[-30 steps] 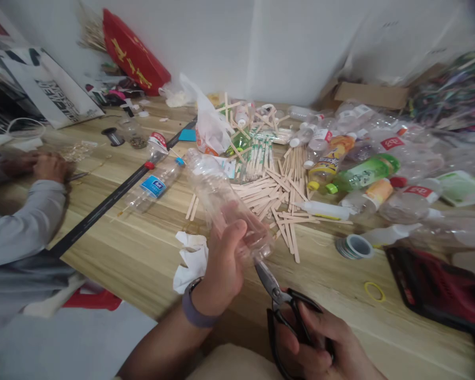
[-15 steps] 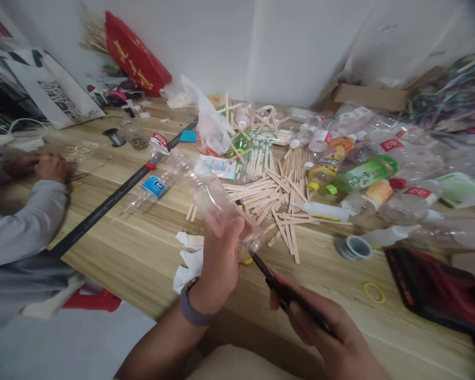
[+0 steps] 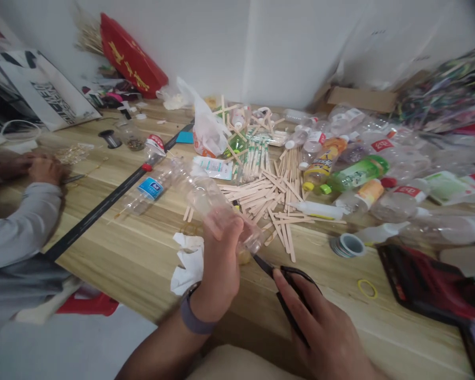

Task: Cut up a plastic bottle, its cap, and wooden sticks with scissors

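Note:
A clear plastic bottle (image 3: 206, 196) lies tilted in my left hand (image 3: 220, 250), whose fingers wrap around its lower part. Its near end points toward me and to the right. My right hand (image 3: 320, 316) grips a pair of black-handled scissors (image 3: 291, 295). The scissors' blades touch or reach the bottle's near end; whether they are inside the plastic I cannot tell. Just left of my left wrist is torn white paper (image 3: 188, 264). Beyond the bottle lies a heap of wooden craft sticks (image 3: 257, 195).
Several plastic bottles (image 3: 360, 174) crowd the table's right side, near a tape roll (image 3: 347, 245), a yellow ring (image 3: 367, 288) and a red-black case (image 3: 423, 290). A blue-labelled bottle (image 3: 150, 188) lies left. At far left, another person's hands (image 3: 43, 169) rest over the table.
My right hand has turned, and the scissors' handles now show spread apart beneath the fingers. The left hand still holds the bottle in nearly the same place. The view has shifted slightly.

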A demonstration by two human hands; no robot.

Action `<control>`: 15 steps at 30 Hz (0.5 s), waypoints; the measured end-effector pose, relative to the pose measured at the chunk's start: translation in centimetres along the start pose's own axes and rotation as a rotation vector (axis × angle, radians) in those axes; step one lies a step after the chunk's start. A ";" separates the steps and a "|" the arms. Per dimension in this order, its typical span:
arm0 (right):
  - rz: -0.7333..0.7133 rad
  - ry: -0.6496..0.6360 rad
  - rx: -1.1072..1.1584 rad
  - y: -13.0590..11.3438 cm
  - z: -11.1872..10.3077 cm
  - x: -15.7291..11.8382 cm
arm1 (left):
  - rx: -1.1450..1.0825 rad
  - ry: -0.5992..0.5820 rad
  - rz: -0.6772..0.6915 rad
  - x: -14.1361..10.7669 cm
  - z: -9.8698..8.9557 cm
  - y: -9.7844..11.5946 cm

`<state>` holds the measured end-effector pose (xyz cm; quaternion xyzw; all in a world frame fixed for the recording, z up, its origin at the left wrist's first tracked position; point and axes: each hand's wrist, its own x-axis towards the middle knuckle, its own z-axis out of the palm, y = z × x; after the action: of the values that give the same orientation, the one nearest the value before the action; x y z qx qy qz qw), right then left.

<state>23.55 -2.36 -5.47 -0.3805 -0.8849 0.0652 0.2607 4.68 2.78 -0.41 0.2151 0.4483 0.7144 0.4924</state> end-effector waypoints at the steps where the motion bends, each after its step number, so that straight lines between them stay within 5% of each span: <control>1: -0.043 0.009 -0.078 0.2 0.1 0.1 | 0.001 -0.006 0.020 -0.1 0.0 0.0; 3: -0.049 0.026 0.025 0.3 0.0 0.6 | -0.010 -0.035 0.057 -0.1 -0.1 0.2; 5: 0.067 0.012 0.394 0.0 -0.4 1.3 | -0.037 -0.054 0.079 0.0 -0.4 0.2; 9: 0.647 -0.248 1.503 -0.5 -0.8 2.2 | -0.132 -0.124 -0.031 0.0 -0.7 0.7; 11: 0.816 -0.426 1.978 -0.7 -0.4 2.0 | -0.184 -0.160 -0.117 -0.3 -0.5 1.1; 15: 0.794 -0.452 2.305 -1.3 0.4 1.4 | -0.232 -0.196 -0.178 -0.7 0.0 1.9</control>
<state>21.74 -2.28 -4.83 -0.1513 -0.1598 0.9438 0.2468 4.06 1.92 1.30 0.1849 0.3301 0.6904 0.6167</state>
